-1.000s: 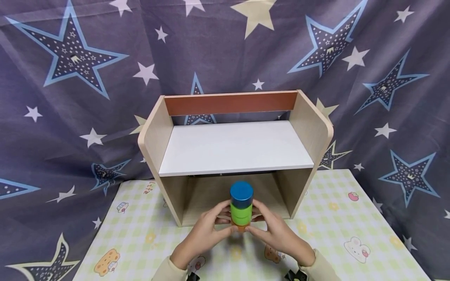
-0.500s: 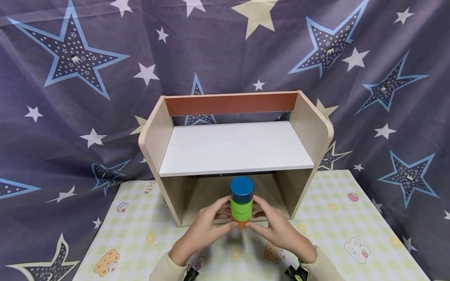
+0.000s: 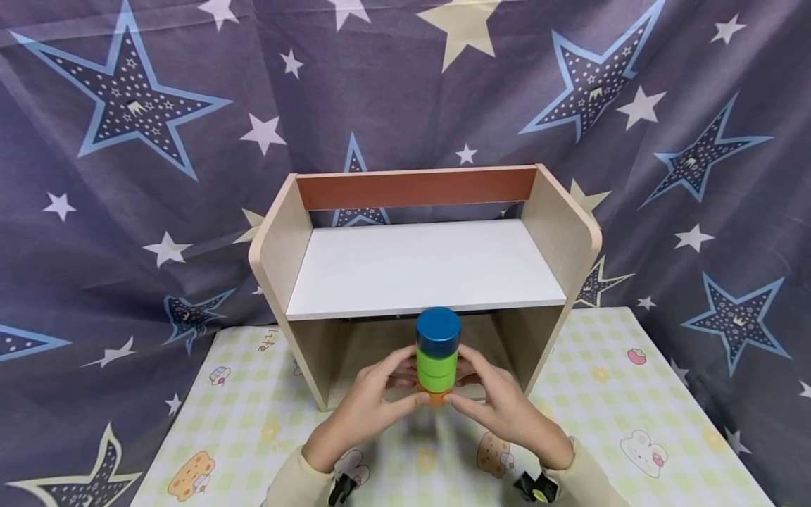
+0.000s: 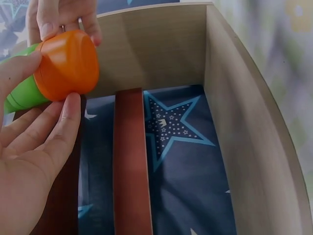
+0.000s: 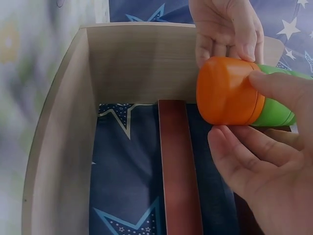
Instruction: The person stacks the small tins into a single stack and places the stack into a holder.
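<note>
Both hands hold an upright cylinder (image 3: pixel 437 370) with a blue top, a green middle and an orange base; its exact kind is unclear. My left hand (image 3: pixel 374 400) grips its left side and my right hand (image 3: pixel 500 403) its right, thumbs near the orange part. In the left wrist view, the left thumb and fingers pinch around the orange base (image 4: pixel 71 63). The right wrist view shows the right thumb and fingers on the orange end (image 5: pixel 227 90) and the green part. The cylinder hangs above the tablecloth, before the front of a small wooden shelf unit (image 3: pixel 431 310).
The shelf unit has a white upper board (image 3: pixel 424 267), a brown back rail (image 3: pixel 418 188) and light wooden side panels (image 3: pixel 564 225). It stands on a checkered tablecloth (image 3: pixel 608 394) with cartoon prints. A dark star-patterned curtain (image 3: pixel 405 91) hangs behind.
Both hands have raised the cylinder slightly in the head view, so its blue top now reaches the edge of the white board. The grip looks the same. The shelf unit has not moved.
</note>
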`<move>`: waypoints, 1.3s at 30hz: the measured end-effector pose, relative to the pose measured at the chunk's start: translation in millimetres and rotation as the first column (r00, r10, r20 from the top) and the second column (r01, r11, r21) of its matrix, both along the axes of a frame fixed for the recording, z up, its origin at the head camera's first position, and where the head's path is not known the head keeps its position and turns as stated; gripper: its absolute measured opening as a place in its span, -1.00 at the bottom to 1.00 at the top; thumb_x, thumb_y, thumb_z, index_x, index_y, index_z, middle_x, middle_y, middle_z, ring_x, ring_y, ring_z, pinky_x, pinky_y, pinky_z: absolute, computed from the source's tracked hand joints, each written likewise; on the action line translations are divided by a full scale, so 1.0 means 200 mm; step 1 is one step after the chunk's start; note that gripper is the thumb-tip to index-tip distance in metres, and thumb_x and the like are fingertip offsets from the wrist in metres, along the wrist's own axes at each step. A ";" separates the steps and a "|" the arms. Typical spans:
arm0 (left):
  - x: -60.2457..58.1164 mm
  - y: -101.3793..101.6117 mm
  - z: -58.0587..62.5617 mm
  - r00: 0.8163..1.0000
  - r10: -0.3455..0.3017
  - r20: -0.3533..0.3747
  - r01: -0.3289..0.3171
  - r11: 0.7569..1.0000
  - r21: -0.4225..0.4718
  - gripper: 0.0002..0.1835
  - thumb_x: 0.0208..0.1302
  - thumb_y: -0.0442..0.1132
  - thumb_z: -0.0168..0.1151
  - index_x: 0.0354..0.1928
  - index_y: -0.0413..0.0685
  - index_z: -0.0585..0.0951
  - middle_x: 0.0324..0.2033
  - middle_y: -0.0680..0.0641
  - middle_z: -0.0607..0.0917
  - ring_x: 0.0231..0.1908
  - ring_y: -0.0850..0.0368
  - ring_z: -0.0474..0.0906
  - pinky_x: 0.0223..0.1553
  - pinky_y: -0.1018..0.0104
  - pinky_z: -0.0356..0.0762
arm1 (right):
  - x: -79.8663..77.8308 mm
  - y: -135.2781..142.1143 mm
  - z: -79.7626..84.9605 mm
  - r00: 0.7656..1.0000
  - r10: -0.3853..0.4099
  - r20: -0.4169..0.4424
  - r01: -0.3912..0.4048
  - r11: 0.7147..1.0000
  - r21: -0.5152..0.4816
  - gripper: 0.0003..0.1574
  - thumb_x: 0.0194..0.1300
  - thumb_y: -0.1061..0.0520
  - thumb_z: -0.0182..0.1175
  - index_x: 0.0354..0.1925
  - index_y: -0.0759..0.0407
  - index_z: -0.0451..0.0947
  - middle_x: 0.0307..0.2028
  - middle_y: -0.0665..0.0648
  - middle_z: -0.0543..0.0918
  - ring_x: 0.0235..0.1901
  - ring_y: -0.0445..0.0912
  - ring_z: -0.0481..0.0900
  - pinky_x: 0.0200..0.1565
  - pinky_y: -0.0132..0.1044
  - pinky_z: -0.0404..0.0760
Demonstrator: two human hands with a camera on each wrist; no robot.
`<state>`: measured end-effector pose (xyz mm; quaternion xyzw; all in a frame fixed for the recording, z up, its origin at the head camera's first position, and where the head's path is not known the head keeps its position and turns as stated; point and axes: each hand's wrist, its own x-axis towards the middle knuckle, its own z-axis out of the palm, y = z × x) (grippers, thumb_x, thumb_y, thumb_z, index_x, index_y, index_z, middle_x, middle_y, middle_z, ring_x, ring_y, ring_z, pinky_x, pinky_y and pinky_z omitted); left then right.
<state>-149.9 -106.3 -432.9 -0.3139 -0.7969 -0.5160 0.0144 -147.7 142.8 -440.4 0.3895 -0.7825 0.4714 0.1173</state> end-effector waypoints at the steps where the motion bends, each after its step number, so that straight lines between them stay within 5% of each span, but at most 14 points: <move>1: 0.00 0.00 0.00 1.000 0.000 -0.002 0.000 1.000 0.000 -0.27 0.26 -0.09 0.44 0.43 0.16 0.35 0.05 0.04 0.66 -0.03 0.14 0.65 -0.01 0.09 0.68 | 0.00 0.00 0.01 1.000 0.001 -0.001 -0.001 1.000 -0.002 0.02 0.21 0.32 0.43 0.49 0.19 0.12 0.02 0.13 0.66 -0.05 -0.03 0.66 -0.13 -0.14 0.73; 39: -0.03 -0.01 0.18 0.998 -0.029 -0.062 0.034 0.996 0.086 -0.29 0.25 -0.20 0.45 0.42 0.08 0.37 0.04 0.02 0.67 -0.02 0.13 0.65 -0.01 0.23 0.67 | -0.02 0.00 0.21 1.000 0.015 -0.019 -0.016 0.999 -0.034 0.04 0.19 0.35 0.43 0.50 0.16 0.13 0.02 0.13 0.67 -0.07 -0.04 0.67 -0.13 -0.10 0.73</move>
